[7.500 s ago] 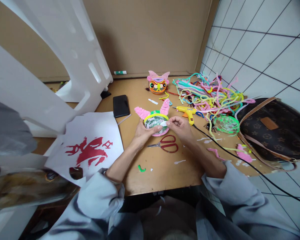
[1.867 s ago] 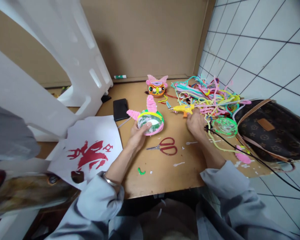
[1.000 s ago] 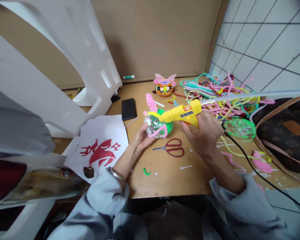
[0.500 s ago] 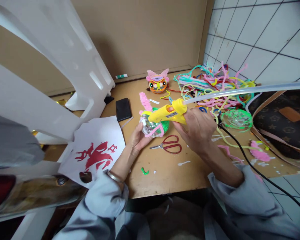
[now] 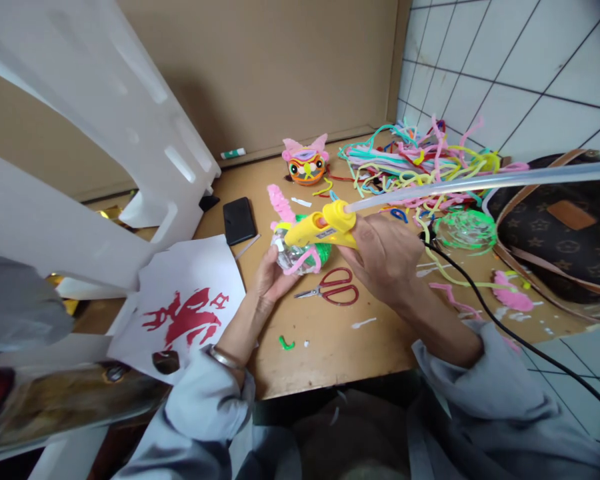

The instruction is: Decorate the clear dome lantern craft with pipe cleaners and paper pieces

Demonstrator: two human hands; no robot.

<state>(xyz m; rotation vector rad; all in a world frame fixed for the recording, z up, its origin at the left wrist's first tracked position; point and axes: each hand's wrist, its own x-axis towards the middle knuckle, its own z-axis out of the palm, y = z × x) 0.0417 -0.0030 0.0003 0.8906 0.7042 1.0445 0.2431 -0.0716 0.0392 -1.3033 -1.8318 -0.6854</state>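
Note:
My left hand (image 5: pixel 273 277) is closed around the lower left side of a small round craft piece (image 5: pixel 300 259), clear and green with pink and yellow pipe cleaner on it. A fuzzy pink strip (image 5: pixel 281 204) sticks up from its top. In my right hand (image 5: pixel 387 257) is a yellow hot glue gun (image 5: pixel 320 227), a long clear glue stick (image 5: pixel 460 181) running out of its back. The gun's nozzle points left, right at the upper part of the craft piece; whether it touches I cannot tell. Red-handled scissors (image 5: pixel 337 288) lie just below, on the table.
A finished-looking lion head craft (image 5: pixel 306 162) stands at the back, beside a heap of pipe cleaners (image 5: pixel 410 163). Around lie a black phone (image 5: pixel 239 221), a paper with red print (image 5: pixel 180 300), a green-streaked clear piece (image 5: pixel 465 231), and a brown bag (image 5: pixel 560 227). A black cord (image 5: pixel 473 287) crosses the right side.
The whole view has shifted a little, so things sit slightly further left. Both hands keep their hold, and the glue gun stays at the craft piece.

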